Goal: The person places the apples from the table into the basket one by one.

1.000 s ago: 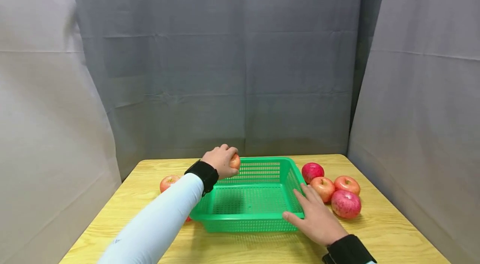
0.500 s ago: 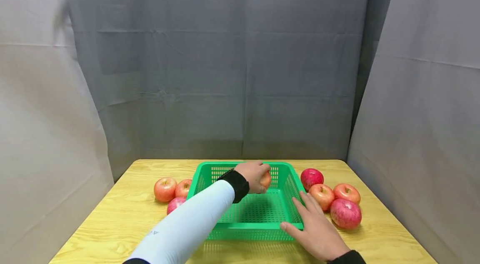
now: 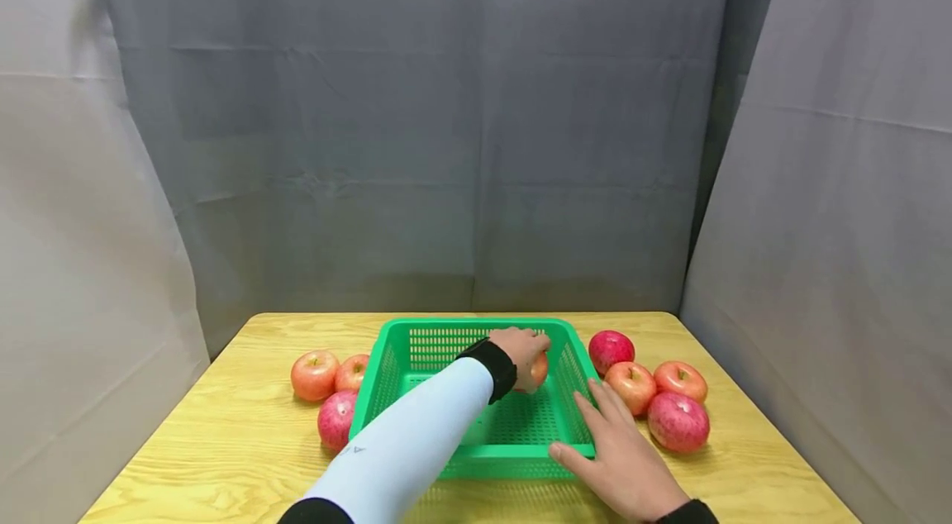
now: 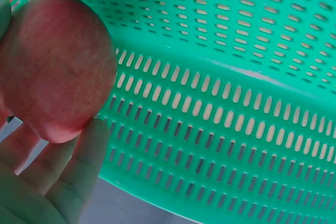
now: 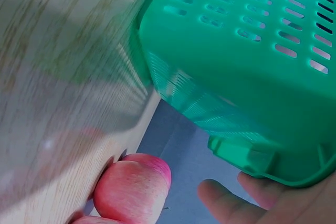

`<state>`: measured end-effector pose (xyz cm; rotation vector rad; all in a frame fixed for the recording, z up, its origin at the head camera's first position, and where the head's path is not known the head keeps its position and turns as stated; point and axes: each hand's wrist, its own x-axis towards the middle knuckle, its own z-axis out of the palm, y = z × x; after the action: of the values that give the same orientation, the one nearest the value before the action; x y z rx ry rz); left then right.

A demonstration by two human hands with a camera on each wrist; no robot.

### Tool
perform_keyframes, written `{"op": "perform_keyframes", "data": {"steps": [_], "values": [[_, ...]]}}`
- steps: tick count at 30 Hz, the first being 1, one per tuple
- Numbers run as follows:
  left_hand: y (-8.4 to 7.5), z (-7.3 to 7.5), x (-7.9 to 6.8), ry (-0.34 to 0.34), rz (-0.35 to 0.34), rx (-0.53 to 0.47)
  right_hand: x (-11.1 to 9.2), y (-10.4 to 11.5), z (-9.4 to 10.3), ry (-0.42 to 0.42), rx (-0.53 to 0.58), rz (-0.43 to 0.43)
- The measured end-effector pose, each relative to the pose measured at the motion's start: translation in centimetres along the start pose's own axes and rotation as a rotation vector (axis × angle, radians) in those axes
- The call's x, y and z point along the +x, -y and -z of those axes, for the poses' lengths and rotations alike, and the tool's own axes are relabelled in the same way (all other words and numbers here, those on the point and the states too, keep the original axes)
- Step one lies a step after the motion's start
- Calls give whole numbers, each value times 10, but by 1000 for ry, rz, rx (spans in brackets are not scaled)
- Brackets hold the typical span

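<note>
My left hand (image 3: 521,354) is inside the green plastic basket (image 3: 446,324), toward its right side. It grips a red apple (image 3: 540,369), partly hidden by the fingers from the head camera. Up close in the left wrist view, the apple (image 4: 58,69) sits against the fingers, with the slotted basket wall behind it. Whether the apple touches the basket floor, I cannot tell. At the basket's near right corner lies my right hand (image 3: 625,454), fingers straight and spread, touching the rim. No fruit is in its fingers.
Right of the basket several fruits cluster, among them an orange-red apple (image 3: 680,380) and a dark pink round fruit (image 3: 678,422). To the left sit an apple (image 3: 315,375), a second apple (image 3: 352,373) and a pink fruit (image 3: 338,419). Grey cloth (image 3: 402,135) surrounds the wooden table (image 3: 223,441).
My left hand has carried the apple rightward from over the basket's far left part and lowered it inside. The right hand has stayed at the corner. The view has shifted slightly.
</note>
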<state>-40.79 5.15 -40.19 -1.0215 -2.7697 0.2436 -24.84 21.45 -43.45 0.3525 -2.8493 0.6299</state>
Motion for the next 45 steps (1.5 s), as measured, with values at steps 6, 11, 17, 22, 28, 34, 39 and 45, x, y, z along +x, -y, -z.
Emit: {"op": "perform_keyframes", "data": {"steps": [6, 11, 17, 22, 28, 34, 39, 45], "values": [[-11, -4, 8, 16, -5, 24, -3, 2, 0, -30, -4, 20], [-17, -16, 10, 34, -10, 23, -5, 4, -1, -37, 5, 26], [-16, -27, 6, 8, 3, -13, -5, 8, -3, -2, 8, 15], [-13, -19, -1, 2, 13, -23, -3, 9, -3, -4, 8, 22], [-8, -10, -8, 31, 45, -33, 3, 7, -4, -23, 6, 38], [3, -19, -11, -15, 92, -41, 6, 6, -6, 0, 9, 18], [11, 7, -24, -9, 93, -42, 8, 4, -7, 2, 11, 21], [29, 30, -38, -16, 99, -20, 15, 2, -5, 3, 17, 23]]}}
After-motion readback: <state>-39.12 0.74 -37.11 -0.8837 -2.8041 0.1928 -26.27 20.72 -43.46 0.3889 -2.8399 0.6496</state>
